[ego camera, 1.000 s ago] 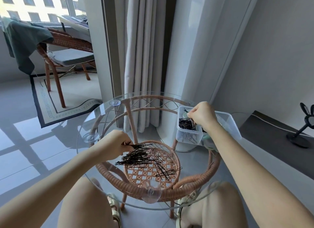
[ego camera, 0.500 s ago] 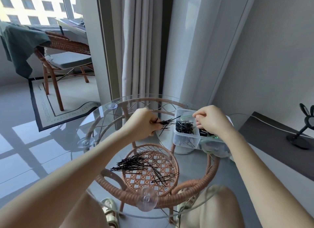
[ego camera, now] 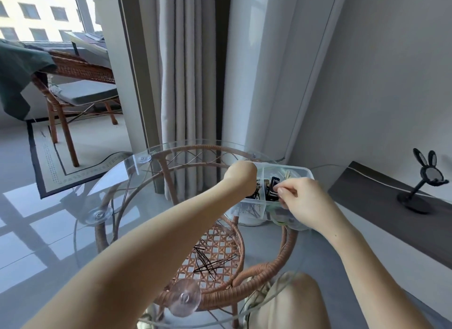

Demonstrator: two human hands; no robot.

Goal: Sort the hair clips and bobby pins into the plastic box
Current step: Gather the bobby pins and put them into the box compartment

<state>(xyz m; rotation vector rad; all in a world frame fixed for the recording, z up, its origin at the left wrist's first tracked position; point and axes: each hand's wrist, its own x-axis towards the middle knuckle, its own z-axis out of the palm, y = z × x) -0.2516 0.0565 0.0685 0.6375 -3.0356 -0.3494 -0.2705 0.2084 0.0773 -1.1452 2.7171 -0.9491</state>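
Clear plastic box (ego camera: 307, 172) sits on the round glass tabletop (ego camera: 137, 179), close to its far-right rim. L hand (ego camera: 241, 179) hangs over the box's near-left compartment, knuckles up, fingers curled under & out of sight. Black wire pokes out beneath it, so it prob. clamps a bunch of bobby pins (ego camera: 256, 193); that's judged, not plainly seen. R hand (ego camera: 304, 202) is at the box's near-right side, thumb & forefinger pressed together right at the black hair clips (ego camera: 273, 190) in the middle compartment. Can't tell if they grip one. Sorted pins (ego camera: 249, 210) lie in the near-left compartment, a beige clip (ego camera: 288, 175) in the far one. Loose bobby pins (ego camera: 210, 263) lie on the glass well short of the box, toward the person, partly hidden by the L forearm.

Handling, as a guess: pins are light, thin, springy & slick on glass, and they tangle. Best raked into a bundle & pinched mid-length. Clips are stiff & light; take by the body. Box is thin & light, so likely to skid if bumped, w/ little glass left beyond it. Steady it and drop straight down over the low dividers. Open glass btw box & loose pins gives both arms room.
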